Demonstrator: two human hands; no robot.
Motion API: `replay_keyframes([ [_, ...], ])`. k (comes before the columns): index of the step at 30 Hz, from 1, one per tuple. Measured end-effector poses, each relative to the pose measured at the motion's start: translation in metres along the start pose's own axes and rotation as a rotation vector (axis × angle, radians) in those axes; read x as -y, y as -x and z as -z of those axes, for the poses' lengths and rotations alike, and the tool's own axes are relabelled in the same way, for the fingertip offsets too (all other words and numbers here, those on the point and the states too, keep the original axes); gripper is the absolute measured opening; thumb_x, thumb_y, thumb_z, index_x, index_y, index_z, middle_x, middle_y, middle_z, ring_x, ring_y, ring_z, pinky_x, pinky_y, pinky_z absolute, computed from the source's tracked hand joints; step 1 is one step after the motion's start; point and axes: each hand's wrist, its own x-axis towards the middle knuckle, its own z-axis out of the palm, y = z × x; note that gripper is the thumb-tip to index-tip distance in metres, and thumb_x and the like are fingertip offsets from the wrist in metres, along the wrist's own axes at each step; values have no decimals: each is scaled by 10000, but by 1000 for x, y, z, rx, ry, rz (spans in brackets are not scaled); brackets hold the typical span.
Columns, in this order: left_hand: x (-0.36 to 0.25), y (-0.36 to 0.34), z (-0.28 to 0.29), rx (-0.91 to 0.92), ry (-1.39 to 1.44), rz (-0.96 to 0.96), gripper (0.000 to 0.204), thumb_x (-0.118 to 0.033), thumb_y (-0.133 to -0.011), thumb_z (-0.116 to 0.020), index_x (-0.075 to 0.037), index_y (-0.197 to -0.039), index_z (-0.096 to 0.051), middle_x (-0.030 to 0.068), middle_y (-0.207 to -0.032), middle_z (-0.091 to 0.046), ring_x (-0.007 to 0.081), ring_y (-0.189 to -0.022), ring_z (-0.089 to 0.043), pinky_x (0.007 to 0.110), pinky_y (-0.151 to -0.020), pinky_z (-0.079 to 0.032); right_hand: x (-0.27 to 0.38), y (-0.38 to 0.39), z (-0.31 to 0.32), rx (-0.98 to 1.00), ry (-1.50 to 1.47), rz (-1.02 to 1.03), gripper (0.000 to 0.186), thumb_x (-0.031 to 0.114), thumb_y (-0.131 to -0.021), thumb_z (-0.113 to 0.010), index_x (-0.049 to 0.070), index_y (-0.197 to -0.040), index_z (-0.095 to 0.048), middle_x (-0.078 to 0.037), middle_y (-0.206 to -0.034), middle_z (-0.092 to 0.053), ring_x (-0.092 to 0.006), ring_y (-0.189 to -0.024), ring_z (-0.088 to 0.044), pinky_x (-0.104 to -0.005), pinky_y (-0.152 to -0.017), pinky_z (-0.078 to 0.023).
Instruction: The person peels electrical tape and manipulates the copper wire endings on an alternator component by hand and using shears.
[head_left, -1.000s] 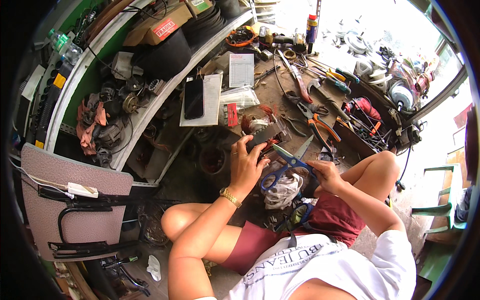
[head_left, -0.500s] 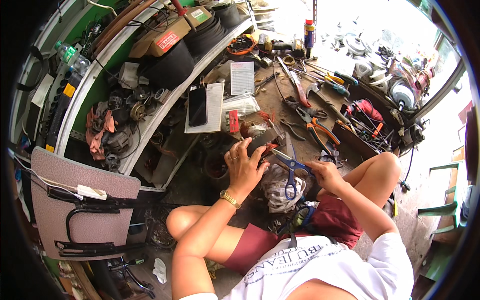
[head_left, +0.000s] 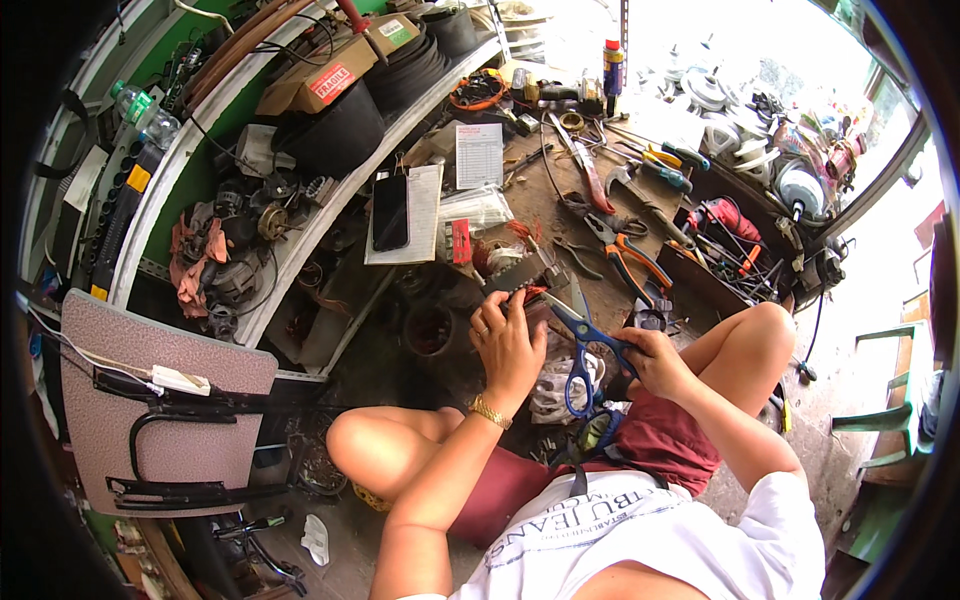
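In front of my crossed legs, my left hand (head_left: 510,345) has its fingers closed at the near side of a motor stator (head_left: 514,276), a grey metal core with orange-red wire at its ends. My right hand (head_left: 655,364) grips the handles of blue scissors (head_left: 592,334). Their blades are spread and point up and left, the tips beside the stator and its wire close to my left fingertips. My fingers hide part of the stator. Below the scissors lies a whitish cloth bundle (head_left: 550,398).
Pliers with orange-black handles (head_left: 640,262), a hammer (head_left: 650,207) and a toolbox (head_left: 715,275) lie to the right. A phone (head_left: 391,213) rests on papers at the left, by a loaded shelf (head_left: 300,250). A dark pot (head_left: 430,328) stands left of my hands.
My left hand has shifted a little right and down, its wrist turning more upright. The scissors stay by the stator, and the right hand has barely moved.
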Motion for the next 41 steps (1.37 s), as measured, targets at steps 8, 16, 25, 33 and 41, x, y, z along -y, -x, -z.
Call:
replay_keyframes([
  [8, 6, -11, -14, -76, 128, 20, 293, -182, -780, -751, -99, -1031, -625, 138, -1123, -452, 334, -1038, -405, 466, -909, -331, -28, -17, -13, -46, 53, 126, 314, -62, -828, -558, -18, -1127, -642, -200, -945, -690, -249, -862, -679, -341, -796, -511],
  [16, 8, -26, 9, 55, -61, -110, 265, -253, -773, -760, -126, -966, -629, 87, -1007, -449, 300, -1021, -414, 457, -869, -329, -37, -21, 70, 223, -99, 112, 419, -173, -777, -516, -42, -1160, -625, -82, -1096, -663, -141, -1055, -595, -271, -944, -446],
  [25, -9, -55, 21, 279, -310, -245, 346, -311, -726, -805, -76, -931, -655, 99, -1107, -511, 286, -1093, -480, 430, -883, -408, -41, -81, 88, -430, 269, 227, 293, 61, -830, -565, 17, -1106, -655, -186, -993, -704, -348, -924, -668, -399, -834, -496],
  [33, 6, -53, 20, 253, -179, -318, 322, -259, -711, -823, -85, -876, -610, 110, -1078, -475, 301, -1069, -444, 437, -894, -372, 6, -90, 5, -433, 561, 443, 490, 184, -822, -689, 181, -1295, -562, -143, -1334, -474, -361, -1230, -439, -489, -986, -392],
  [41, 16, -37, 13, 219, -32, -316, 297, -218, -708, -806, -132, -894, -590, 101, -1045, -424, 302, -1026, -409, 489, -879, -312, -9, -105, -69, -322, 330, 510, 687, 282, -793, -747, 256, -1423, -475, -152, -1480, -343, -390, -1300, -386, -500, -1042, -354],
])
